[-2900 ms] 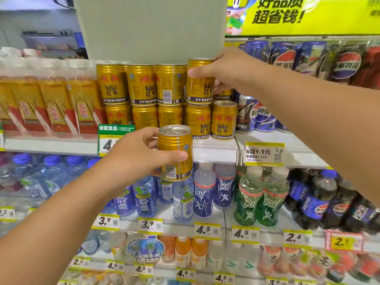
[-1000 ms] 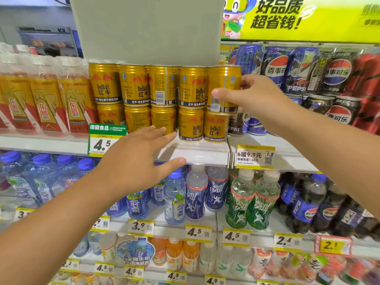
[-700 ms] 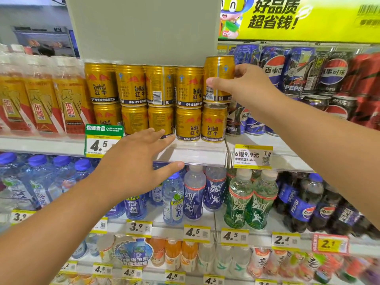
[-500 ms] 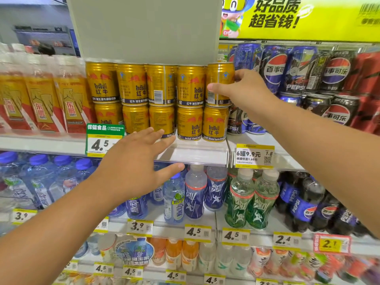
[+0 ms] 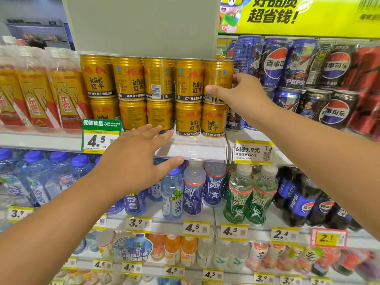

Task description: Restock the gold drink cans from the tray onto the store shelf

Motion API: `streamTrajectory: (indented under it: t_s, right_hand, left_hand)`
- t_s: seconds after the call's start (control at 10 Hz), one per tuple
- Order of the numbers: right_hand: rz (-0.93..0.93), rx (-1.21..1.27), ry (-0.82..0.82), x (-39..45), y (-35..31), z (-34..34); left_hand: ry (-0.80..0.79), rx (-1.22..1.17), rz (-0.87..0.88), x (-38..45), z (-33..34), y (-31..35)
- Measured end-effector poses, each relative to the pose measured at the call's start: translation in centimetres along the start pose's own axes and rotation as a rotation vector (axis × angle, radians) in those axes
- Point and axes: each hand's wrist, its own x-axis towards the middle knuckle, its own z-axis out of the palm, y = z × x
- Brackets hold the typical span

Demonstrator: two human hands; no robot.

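Note:
Gold drink cans stand two rows high on the top store shelf. My right hand grips the rightmost can of the upper row, thumb on its front and fingers round its right side. That can rests upright on the lower can, level with its neighbours. My left hand hovers open in front of the shelf edge with fingers spread and nothing in it. The tray is out of view.
Blue and black Pepsi cans stand right beside the gold stack. Red-and-gold drink packs fill the shelf to the left. A grey panel hangs close above the cans. Bottles fill the shelves below.
The gold can my left hand held 2.9 s ago is now in my right hand. That hand has lifted it and set it down on the right end of the upper row.

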Motion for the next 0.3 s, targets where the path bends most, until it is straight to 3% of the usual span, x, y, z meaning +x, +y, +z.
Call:
streamTrajectory:
  t_s: [0.2,0.3]
  right_hand:
    - [-0.034,-0.14,0.124,-4.7,0.7,0.0]
    - [-0.262,-0.227,0.143,-9.4,1.8,2.0]
  left_hand:
    - [-0.019,-0.053,0.037,-0.1,0.8,-1.2]
    - [-0.001,-0.077,0.069,0.0,1.3,-2.0]
